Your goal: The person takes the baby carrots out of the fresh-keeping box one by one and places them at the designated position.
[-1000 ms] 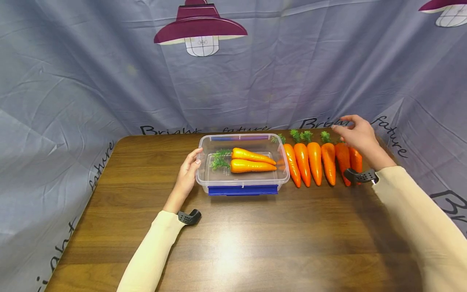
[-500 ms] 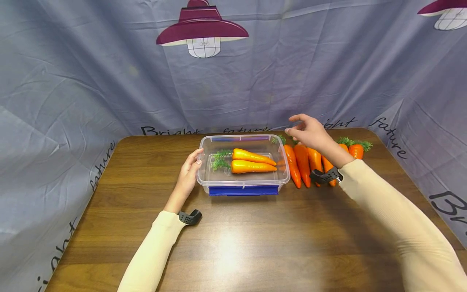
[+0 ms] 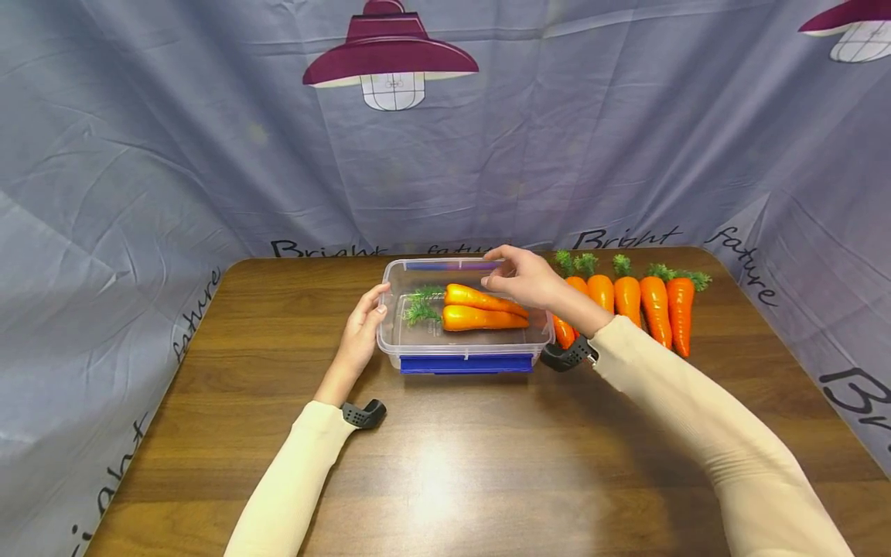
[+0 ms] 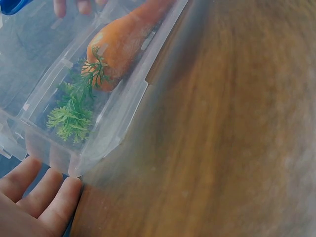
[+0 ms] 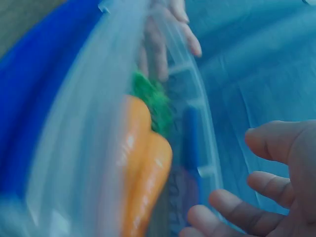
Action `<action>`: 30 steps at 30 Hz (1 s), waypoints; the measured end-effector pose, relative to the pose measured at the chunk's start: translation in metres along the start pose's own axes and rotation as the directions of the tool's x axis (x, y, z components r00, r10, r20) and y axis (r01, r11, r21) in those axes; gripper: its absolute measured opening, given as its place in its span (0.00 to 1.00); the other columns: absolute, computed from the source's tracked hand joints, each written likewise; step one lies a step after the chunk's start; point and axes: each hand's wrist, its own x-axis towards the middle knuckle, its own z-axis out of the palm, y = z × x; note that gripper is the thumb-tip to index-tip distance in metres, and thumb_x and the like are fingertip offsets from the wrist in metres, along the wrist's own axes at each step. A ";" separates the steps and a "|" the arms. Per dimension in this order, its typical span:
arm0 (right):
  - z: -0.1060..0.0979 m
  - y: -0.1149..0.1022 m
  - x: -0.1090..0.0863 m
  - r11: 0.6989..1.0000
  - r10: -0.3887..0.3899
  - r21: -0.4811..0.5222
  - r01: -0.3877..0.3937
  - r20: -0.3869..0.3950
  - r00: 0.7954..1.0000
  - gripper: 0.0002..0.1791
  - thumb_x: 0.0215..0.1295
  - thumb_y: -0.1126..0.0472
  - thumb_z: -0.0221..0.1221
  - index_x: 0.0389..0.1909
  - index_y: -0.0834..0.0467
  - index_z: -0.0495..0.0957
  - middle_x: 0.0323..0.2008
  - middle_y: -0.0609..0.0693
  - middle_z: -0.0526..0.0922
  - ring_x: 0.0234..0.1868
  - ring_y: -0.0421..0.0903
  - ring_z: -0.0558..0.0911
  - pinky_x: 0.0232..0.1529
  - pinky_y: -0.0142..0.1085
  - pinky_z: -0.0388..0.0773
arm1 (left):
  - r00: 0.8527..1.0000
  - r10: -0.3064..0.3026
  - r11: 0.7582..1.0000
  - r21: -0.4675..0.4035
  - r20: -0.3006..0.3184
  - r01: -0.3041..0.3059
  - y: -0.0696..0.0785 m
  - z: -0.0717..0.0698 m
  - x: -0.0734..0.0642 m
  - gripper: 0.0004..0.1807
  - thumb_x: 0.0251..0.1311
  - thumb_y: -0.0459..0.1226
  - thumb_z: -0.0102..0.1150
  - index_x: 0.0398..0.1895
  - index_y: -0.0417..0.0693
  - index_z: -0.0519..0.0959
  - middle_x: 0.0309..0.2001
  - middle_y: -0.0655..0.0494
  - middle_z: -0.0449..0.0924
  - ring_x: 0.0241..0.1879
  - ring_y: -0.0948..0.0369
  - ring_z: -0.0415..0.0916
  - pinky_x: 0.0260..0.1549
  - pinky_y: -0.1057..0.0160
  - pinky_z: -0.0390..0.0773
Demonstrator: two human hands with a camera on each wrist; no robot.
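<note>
Two orange toy carrots [image 3: 483, 317] with green tops lie side by side in a clear plastic container [image 3: 465, 350] with a blue front clip. My left hand [image 3: 360, 323] rests against the container's left end. In the left wrist view its fairly straight fingers [image 4: 61, 200] touch the outer wall. Over the right back part of the container is my right hand [image 3: 525, 280], thumb and fingers spread apart and holding nothing. The right wrist view is blurred, with the right fingers near the rim and the carrots below.
Several more carrots [image 3: 656, 309] stand in a row on the wooden table [image 3: 445, 464], right of the container, tops toward the back. My right forearm covers part of some. A grey curtain [image 3: 529, 155] hangs behind the table's back edge.
My right hand has swept left, from above the right end of the carrot row to over the container, holding nothing. The left hand, container and carrots stay in place.
</note>
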 end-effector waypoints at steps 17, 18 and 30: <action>0.047 -0.011 0.011 0.987 -0.088 -0.125 0.101 0.110 0.990 0.23 0.65 0.58 0.64 0.60 0.60 0.78 0.46 0.59 0.87 0.49 0.54 0.83 0.54 0.46 0.79 | 1.000 0.003 1.000 -0.004 0.005 -0.003 -0.002 -0.001 0.001 0.25 0.73 0.31 0.39 0.72 0.33 0.64 0.76 0.35 0.59 0.77 0.40 0.53 0.75 0.39 0.55; 0.048 -0.011 0.011 0.985 -0.094 -0.131 0.108 0.113 0.989 0.22 0.65 0.59 0.64 0.59 0.60 0.78 0.45 0.59 0.87 0.49 0.55 0.84 0.54 0.47 0.80 | 1.000 0.004 1.000 -0.005 0.006 -0.004 -0.001 -0.001 0.001 0.25 0.73 0.31 0.39 0.72 0.32 0.64 0.76 0.35 0.59 0.77 0.39 0.53 0.75 0.39 0.55; 0.061 -0.005 0.015 0.963 -0.096 -0.223 0.148 0.231 0.968 0.24 0.65 0.61 0.65 0.61 0.59 0.78 0.50 0.59 0.88 0.55 0.57 0.84 0.60 0.50 0.77 | 1.000 -0.016 1.000 -0.018 0.005 0.016 -0.001 0.000 0.000 0.25 0.74 0.29 0.39 0.72 0.33 0.63 0.77 0.36 0.59 0.77 0.41 0.54 0.75 0.40 0.56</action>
